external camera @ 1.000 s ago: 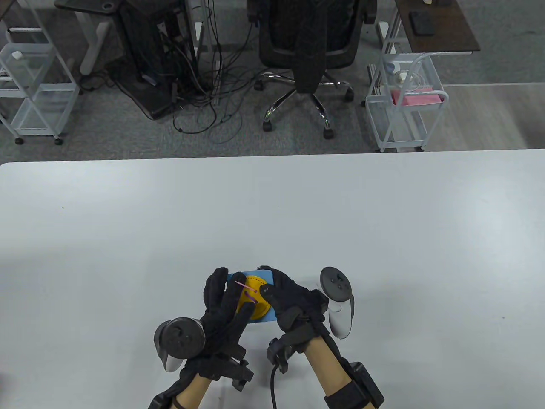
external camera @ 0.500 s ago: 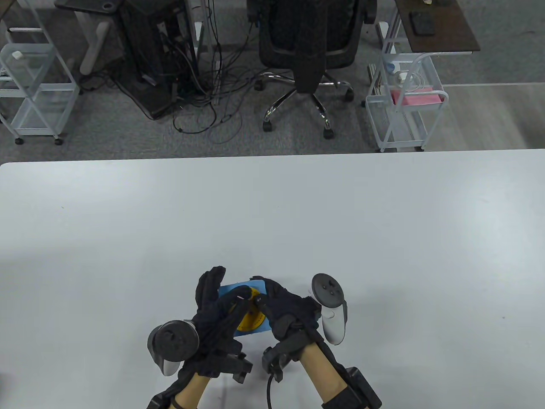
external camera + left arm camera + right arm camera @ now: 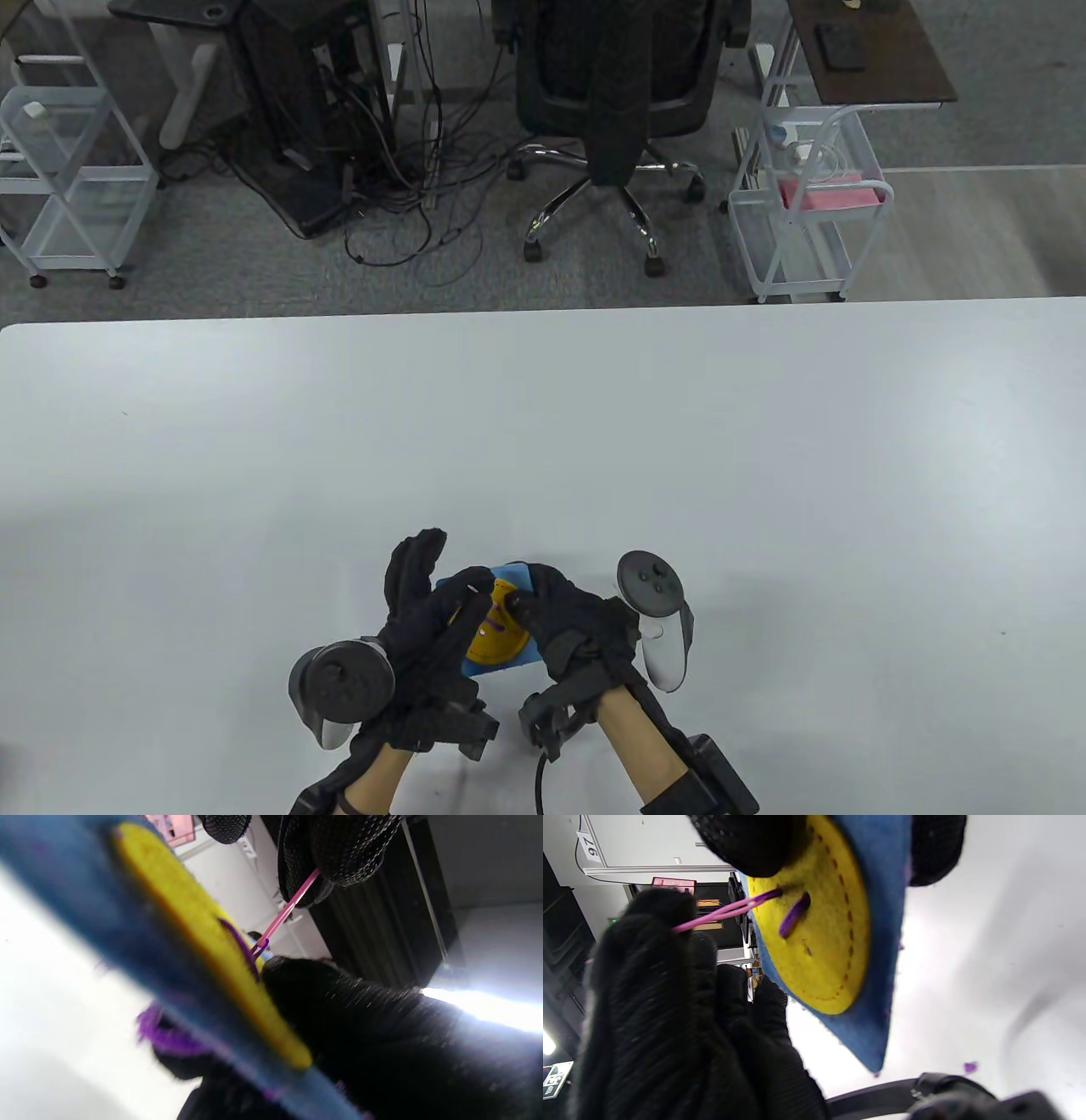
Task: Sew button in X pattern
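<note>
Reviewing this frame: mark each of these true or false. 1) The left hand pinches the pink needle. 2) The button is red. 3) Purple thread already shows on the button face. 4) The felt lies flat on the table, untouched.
1) True: the left hand pinches the pink needle between its fingertips.
2) False: the button is yellow, on blue felt.
3) True: a purple thread stitch crosses the face.
4) False: the right hand holds the felt tilted off the table.
</note>
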A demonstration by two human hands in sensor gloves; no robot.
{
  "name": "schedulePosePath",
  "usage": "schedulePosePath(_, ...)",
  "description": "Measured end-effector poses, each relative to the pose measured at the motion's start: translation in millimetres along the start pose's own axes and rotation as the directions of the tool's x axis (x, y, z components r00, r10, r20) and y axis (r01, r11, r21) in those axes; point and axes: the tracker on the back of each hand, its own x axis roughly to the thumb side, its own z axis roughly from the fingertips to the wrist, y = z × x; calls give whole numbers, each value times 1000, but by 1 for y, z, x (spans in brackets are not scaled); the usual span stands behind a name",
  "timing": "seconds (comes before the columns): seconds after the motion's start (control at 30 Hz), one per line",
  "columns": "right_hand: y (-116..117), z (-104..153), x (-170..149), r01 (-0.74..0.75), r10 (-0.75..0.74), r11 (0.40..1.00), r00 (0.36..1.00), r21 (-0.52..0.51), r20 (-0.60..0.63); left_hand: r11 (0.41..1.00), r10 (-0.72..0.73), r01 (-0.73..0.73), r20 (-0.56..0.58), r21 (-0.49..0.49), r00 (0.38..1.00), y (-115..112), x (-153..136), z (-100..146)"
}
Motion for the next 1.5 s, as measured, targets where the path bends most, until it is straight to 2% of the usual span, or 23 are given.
schedulePosePath(0.23, -2, 0, -2, -16, 16, 1000, 1000, -7, -12, 1000, 18, -19, 42, 19, 999, 5, 6, -1)
schedulePosePath(0.93, -2, -2, -9, -99, 98, 995, 993, -13, -64, 996, 50, -53, 44, 70, 998, 32, -1, -3)
schedulePosePath(1.13, -4, -4, -13, -88, 87, 996, 992, -6, -87, 995, -91, 89, 62, 43, 994, 34, 3, -3)
schedulePosePath(1.5, -7, -5, -13, -115, 113, 993, 988, -18, -104, 998, 58, -59, 33, 30, 998, 36, -4, -5)
